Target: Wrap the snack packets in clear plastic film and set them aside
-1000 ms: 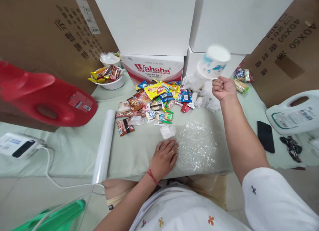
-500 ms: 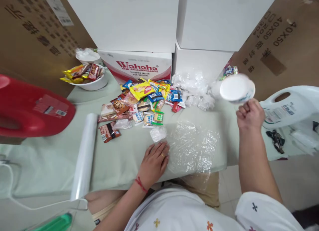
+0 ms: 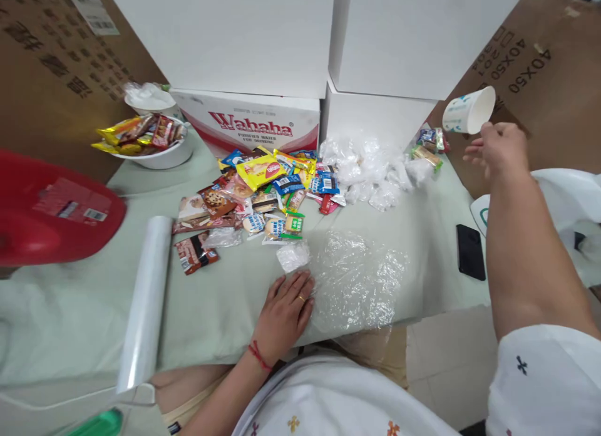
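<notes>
My left hand point(image 3: 286, 307) lies flat on the green-covered table with its fingers a little apart, at the left edge of a clear sheet of plastic film point(image 3: 359, 279). Just beyond its fingertips is a small crumpled clear bundle point(image 3: 293, 255). Up at the right, my right hand point(image 3: 504, 149) pinches the rim of a paper cup point(image 3: 462, 113), white with a blue-green print. The cup is held in the air, tipped on its side with its mouth to the right. Behind my left hand spreads a heap of wrapped snacks point(image 3: 270, 182).
A roll of film point(image 3: 145, 298) and a red jug point(image 3: 61, 210) stand at the left. A white bowl of snacks point(image 3: 162, 157) sits back left. Crumpled clear plastic point(image 3: 366, 166) lies before white boxes point(image 3: 375, 116). A black phone point(image 3: 470, 252) rests near the right edge.
My right hand has carried the cup up and to the right, and the cup has turned onto its side. The phone has come into view. My left hand stays in place.
</notes>
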### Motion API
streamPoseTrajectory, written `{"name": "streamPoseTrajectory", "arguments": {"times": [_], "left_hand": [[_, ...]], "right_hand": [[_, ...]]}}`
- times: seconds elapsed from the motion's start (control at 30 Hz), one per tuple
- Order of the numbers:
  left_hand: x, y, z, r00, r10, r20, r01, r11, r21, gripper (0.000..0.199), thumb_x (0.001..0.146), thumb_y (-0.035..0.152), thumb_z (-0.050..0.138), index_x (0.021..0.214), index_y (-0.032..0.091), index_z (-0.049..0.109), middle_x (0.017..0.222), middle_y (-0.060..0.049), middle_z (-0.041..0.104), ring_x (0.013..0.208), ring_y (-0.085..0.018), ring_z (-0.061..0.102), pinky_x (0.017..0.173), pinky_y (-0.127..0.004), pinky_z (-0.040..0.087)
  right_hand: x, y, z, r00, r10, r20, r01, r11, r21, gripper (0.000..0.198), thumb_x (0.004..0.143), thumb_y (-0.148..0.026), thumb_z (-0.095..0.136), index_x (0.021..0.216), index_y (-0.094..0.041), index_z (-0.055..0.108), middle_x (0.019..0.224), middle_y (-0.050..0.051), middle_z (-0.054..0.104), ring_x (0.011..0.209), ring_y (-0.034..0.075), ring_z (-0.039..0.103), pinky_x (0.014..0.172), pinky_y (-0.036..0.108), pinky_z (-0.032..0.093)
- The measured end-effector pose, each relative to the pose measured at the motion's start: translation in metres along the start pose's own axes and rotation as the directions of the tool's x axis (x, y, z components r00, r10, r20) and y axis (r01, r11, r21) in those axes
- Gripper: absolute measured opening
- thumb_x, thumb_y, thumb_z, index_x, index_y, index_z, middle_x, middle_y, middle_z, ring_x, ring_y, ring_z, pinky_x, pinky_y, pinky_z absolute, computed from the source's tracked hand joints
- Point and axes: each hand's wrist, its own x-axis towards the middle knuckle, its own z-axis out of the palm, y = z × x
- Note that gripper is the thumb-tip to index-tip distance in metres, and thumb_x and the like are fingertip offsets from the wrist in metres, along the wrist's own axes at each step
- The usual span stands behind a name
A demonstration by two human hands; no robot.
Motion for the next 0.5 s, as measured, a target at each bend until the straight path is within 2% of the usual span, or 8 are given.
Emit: {"name": "streamPoseTrajectory", "arguments": {"times": [0.13, 0.2, 0.23, 0.27, 0.37, 0.4, 0.43, 0.5], "left_hand": [[0.0, 0.005, -0.002, 0.998, -0.057, 0.011, 0.058, 0.997, -0.053, 0.038, 0.102, 0.027, 0.05, 0.138, 0.024, 0.063, 0.146, -0.008, 0.064, 0.137, -0.025, 0.057, 0.118, -0.048, 0.039], [0.0, 0.006, -0.003, 0.997, -0.068, 0.024, 0.07, 0.995, -0.073, 0.039, 0.103, 0.027, 0.049, 0.138, 0.023, 0.063, 0.147, -0.008, 0.063, 0.139, -0.025, 0.056, 0.119, -0.049, 0.038], [0.0, 0.006, -0.004, 0.997, -0.071, 0.032, 0.073, 0.994, -0.078, 0.039, 0.103, 0.027, 0.049, 0.139, 0.022, 0.062, 0.148, -0.008, 0.063, 0.14, -0.025, 0.055, 0.119, -0.049, 0.038], [0.0, 0.006, -0.004, 0.997, -0.072, 0.039, 0.075, 0.994, -0.083, 0.039, 0.103, 0.027, 0.049, 0.139, 0.022, 0.062, 0.149, -0.007, 0.062, 0.14, -0.025, 0.054, 0.12, -0.049, 0.037], [-0.001, 0.007, -0.005, 0.996, -0.075, 0.054, 0.08, 0.991, -0.105, 0.04, 0.104, 0.028, 0.048, 0.141, 0.022, 0.06, 0.151, -0.007, 0.06, 0.143, -0.025, 0.052, 0.121, -0.05, 0.035], [-0.001, 0.007, -0.005, 0.996, -0.078, 0.054, 0.084, 0.99, -0.114, 0.04, 0.104, 0.029, 0.048, 0.141, 0.022, 0.06, 0.151, -0.007, 0.06, 0.143, -0.024, 0.051, 0.121, -0.05, 0.035], [-0.002, 0.007, -0.005, 0.995, -0.081, 0.052, 0.087, 0.989, -0.121, 0.04, 0.104, 0.03, 0.048, 0.142, 0.022, 0.059, 0.151, -0.007, 0.06, 0.143, -0.024, 0.051, 0.122, -0.049, 0.034], [-0.004, 0.007, -0.003, 0.995, -0.084, 0.046, 0.089, 0.988, -0.126, 0.042, 0.105, 0.033, 0.048, 0.143, 0.022, 0.058, 0.151, -0.007, 0.06, 0.143, -0.023, 0.051, 0.122, -0.049, 0.035]], "right_hand": [[-0.065, 0.011, 0.019, 0.959, -0.106, 0.261, 0.092, 0.994, 0.067, 0.024, 0.087, -0.007, 0.057, 0.072, -0.019, 0.072, 0.056, 0.0, 0.059, 0.046, 0.01, 0.051, 0.05, 0.027, 0.035], [-0.122, 0.019, 0.033, 0.882, -0.234, 0.41, 0.223, 0.972, 0.074, 0.022, 0.086, -0.011, 0.059, 0.077, -0.022, 0.076, 0.057, -0.002, 0.06, 0.048, 0.012, 0.051, 0.049, 0.025, 0.033], [-0.152, 0.019, 0.043, 0.797, -0.308, 0.52, 0.296, 0.949, 0.109, 0.02, 0.087, -0.016, 0.06, 0.081, -0.024, 0.077, 0.058, -0.003, 0.061, 0.05, 0.013, 0.051, 0.051, 0.024, 0.035], [-0.182, 0.014, 0.057, 0.668, -0.393, 0.632, 0.371, 0.912, 0.175, 0.017, 0.089, -0.021, 0.061, 0.085, -0.025, 0.077, 0.063, -0.002, 0.065, 0.056, 0.014, 0.056, 0.055, 0.024, 0.04], [-0.265, -0.03, 0.114, 0.121, -0.548, 0.828, 0.567, 0.723, 0.395, 0.019, 0.095, -0.029, 0.059, 0.088, -0.023, 0.075, 0.087, 0.004, 0.074, 0.081, 0.021, 0.067, 0.076, 0.029, 0.047], [-0.288, -0.053, 0.139, 0.002, -0.527, 0.85, 0.638, 0.655, 0.405, 0.022, 0.097, -0.029, 0.056, 0.087, -0.02, 0.074, 0.09, 0.007, 0.074, 0.085, 0.022, 0.067, 0.077, 0.03, 0.046], [-0.309, -0.077, 0.167, -0.082, -0.49, 0.868, 0.707, 0.586, 0.397, 0.026, 0.1, -0.029, 0.052, 0.089, -0.018, 0.072, 0.095, 0.01, 0.074, 0.088, 0.023, 0.066, 0.076, 0.03, 0.045], [-0.345, -0.125, 0.227, -0.11, -0.487, 0.866, 0.771, 0.508, 0.383, 0.027, 0.104, -0.029, 0.046, 0.104, -0.015, 0.069, 0.112, 0.013, 0.071, 0.095, 0.024, 0.064, 0.079, 0.031, 0.044]]}}
